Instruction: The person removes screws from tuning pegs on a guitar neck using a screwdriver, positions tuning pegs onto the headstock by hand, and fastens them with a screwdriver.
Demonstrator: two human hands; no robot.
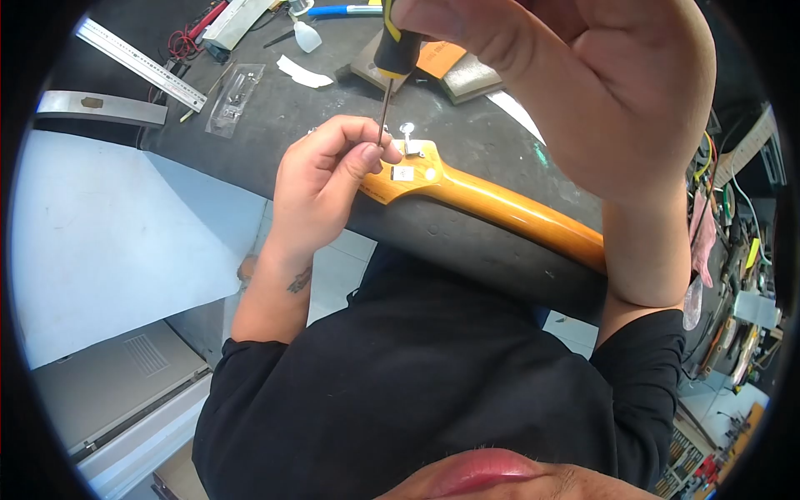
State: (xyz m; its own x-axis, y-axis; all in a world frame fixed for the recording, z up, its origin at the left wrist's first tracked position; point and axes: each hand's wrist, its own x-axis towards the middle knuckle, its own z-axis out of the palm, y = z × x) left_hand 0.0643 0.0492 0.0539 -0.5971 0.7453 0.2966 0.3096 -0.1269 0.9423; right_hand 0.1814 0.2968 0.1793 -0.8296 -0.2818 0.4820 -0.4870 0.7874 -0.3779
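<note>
My right hand (600,92) is raised close to the camera, its fingers closed on the black-and-yellow handle of a screwdriver (400,52). The thin shaft points down to the headstock of a glossy amber guitar neck (517,210). At the tip, my left hand (321,175) is closed in a pinch over the headstock's left part. Whether those fingers hold a small screw or the shaft's end is hidden. Beside them, a metal tuning machine (412,148) sits at the headstock's edge, and a small white label (402,173) is on its back.
The neck lies on a dark bench mat (283,171). A steel ruler (142,62), a clear plastic package (236,100), a white dropper bottle (307,37) and an orange-topped block (440,60) lie beyond. Many tools crowd the right side around a pink cloth (704,242).
</note>
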